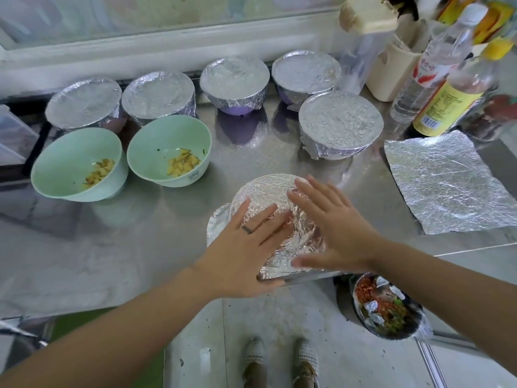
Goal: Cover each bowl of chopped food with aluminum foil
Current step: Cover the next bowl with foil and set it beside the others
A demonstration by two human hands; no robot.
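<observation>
**A:** While the fingers [267, 219] lie straight and spread, what do they hold?

**B:** Nothing. The left hand [246, 247] and the right hand [333, 228] both press flat on the foil-draped bowl [263, 191], left on its near-left side, right on its right side.

**A:** Where does that bowl sit?

**B:** At the front edge of the bench [140, 233]. Loose corners of its wrap flare out at the left and toward the edge.

**A:** What room is there around it?

**B:** Bare bench lies to the left and behind. The left green bowl [67, 152] and the right green bowl [167, 135] stand uncovered side by side, well off to the left rear, with chopped food inside. Four covered bowls [235, 79] line the back, and a fifth covered bowl [341, 124] stands just ahead of them. A spare foil sheet [447, 186] lies flat to the right, apart from the hands. Bottles [444, 107] crowd the far right corner.
</observation>
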